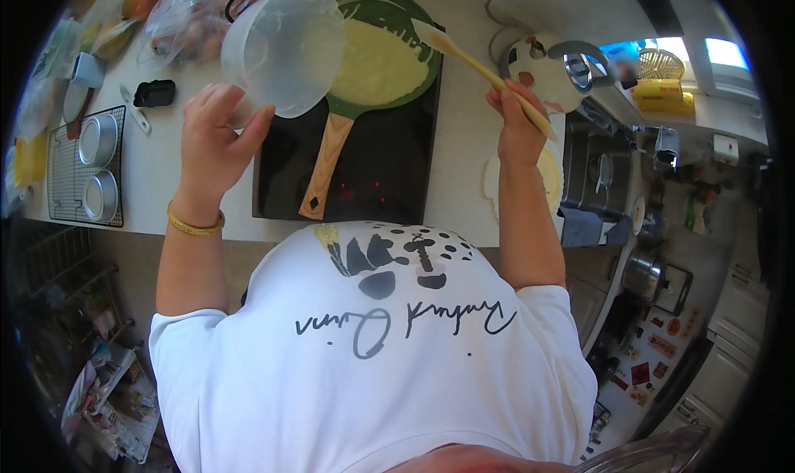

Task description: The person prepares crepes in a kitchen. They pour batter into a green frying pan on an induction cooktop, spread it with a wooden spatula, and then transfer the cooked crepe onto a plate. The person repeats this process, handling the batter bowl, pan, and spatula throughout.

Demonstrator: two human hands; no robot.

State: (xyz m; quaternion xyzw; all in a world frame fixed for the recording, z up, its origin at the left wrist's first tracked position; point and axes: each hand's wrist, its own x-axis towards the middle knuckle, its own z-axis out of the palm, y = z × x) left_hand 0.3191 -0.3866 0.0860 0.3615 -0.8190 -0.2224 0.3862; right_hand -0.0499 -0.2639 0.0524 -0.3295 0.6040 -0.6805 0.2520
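Note:
My left hand (220, 138) grips a translucent plastic mixing bowl (292, 51) by its handle. The bowl is tilted, its wide mouth facing the pan, with a thin film of residue on the inner wall. In my right hand (518, 122) is a spatula (472, 63) with a wooden handle and a pale, batter-smeared blade. That blade hangs over the right rim of a green frying pan (404, 94). Pale batter (379, 66) covers much of the pan's floor, with streaks on the far wall. The pan's wooden handle (328, 162) points towards me.
Under the pan is a black induction cooktop (385, 181) with red lights lit. A wire rack (65, 162) with round metal tins (99, 141) stands left, near a black tray (154, 93). Plastic bags (186, 23) crowd the back left. An electric kettle (537, 69) and a sink (593, 181) are right.

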